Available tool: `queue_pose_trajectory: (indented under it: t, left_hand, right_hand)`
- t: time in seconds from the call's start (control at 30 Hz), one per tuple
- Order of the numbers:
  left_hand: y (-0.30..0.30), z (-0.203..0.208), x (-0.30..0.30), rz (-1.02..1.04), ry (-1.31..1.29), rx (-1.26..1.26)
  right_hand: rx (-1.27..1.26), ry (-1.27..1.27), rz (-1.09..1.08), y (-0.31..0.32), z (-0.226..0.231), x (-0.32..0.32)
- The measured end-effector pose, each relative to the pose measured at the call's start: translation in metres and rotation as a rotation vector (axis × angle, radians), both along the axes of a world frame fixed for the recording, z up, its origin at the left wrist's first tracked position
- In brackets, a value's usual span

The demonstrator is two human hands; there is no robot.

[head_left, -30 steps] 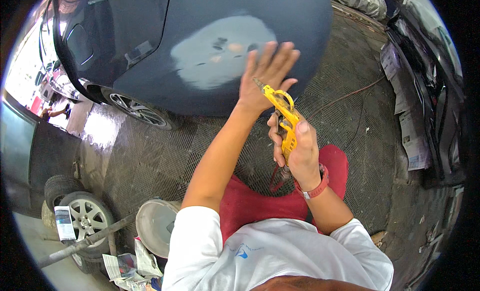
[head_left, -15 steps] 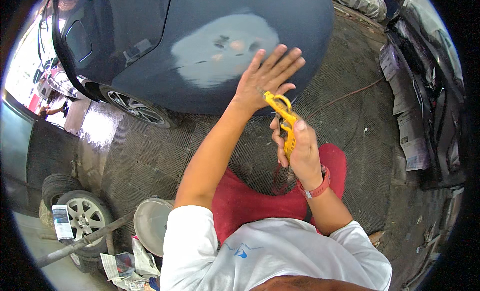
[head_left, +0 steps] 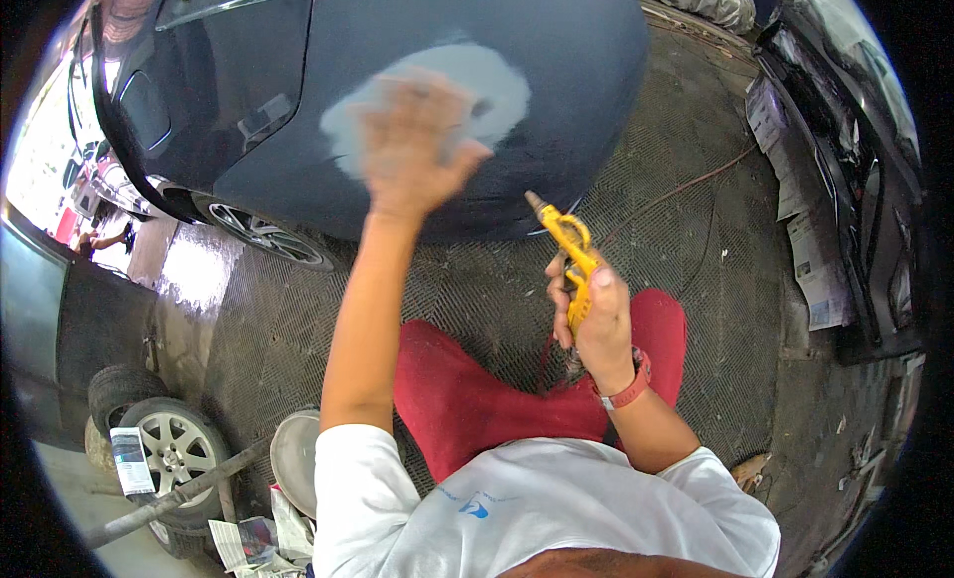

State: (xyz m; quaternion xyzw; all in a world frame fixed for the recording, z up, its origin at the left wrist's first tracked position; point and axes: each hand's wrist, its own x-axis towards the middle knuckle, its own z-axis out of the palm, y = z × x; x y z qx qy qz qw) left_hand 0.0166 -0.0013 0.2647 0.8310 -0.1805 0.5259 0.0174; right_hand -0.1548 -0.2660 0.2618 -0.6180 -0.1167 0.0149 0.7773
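My left hand [head_left: 412, 146], a little blurred, is spread flat over the pale grey sanded patch [head_left: 502, 96] on the car's dark blue rounded bumper [head_left: 556, 51]. It holds nothing and hides much of the patch; whether the palm touches the surface I cannot tell. In my right hand [head_left: 599, 325] is a yellow air blow gun [head_left: 566, 235], its metal nozzle pointing up and left toward the bumper. The fingers wrap the handle near the trigger. Below the grip, a hose fitting shows partly.
The car's wheel [head_left: 263, 230] stands at left. Lower left are stacked tyres, one on a silver alloy rim [head_left: 179, 447], a grey pole [head_left: 189, 494], a pale bucket [head_left: 296, 459] and newspaper [head_left: 243, 543]. Dark body panels [head_left: 830, 180] lean at right; a thin hose [head_left: 706, 180] crosses the textured floor.
My left hand has moved left, from beside the blow gun's nozzle onto the grey patch. The right hand still grips the blow gun, slightly lower in view.
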Motion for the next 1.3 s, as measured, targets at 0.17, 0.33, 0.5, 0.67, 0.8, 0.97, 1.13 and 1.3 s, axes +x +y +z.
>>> queue_pose_trajectory:
  t: [0.17,0.33,0.5,0.67,0.8,0.97,1.13,1.3]
  left_hand:
    - [-0.029,0.069,0.004,0.032,-0.138,-0.127]
    - [-0.129,0.081,0.015,-0.086,0.107,0.491]
    - [-0.117,-0.028,0.001,0.039,-0.012,1.002]
    - [-0.036,-0.090,-0.015,0.107,0.018,1.154]
    - [0.016,-0.030,-0.002,-0.024,0.002,0.607]
    - [0.021,0.109,0.006,0.042,-0.139,0.063]
    - [-0.073,0.166,0.011,-0.104,-0.029,0.376]
    - [-0.077,0.172,0.026,-0.240,-0.009,0.456]
  right_hand:
    - [0.118,-0.032,-0.063,-0.004,0.020,0.010]
    - [0.149,0.025,-0.130,-0.016,0.009,0.005]
    - [0.081,0.130,-0.071,-0.020,-0.031,-0.009]
    - [0.016,0.090,0.037,-0.018,-0.032,0.000]
    - [0.059,0.010,-0.015,-0.023,-0.001,0.016]
    - [0.099,-0.108,0.138,-0.016,0.066,0.039]
    - [0.047,-0.202,0.035,-0.013,0.111,0.053]
    - [0.190,-0.237,-0.213,-0.018,0.121,0.073]
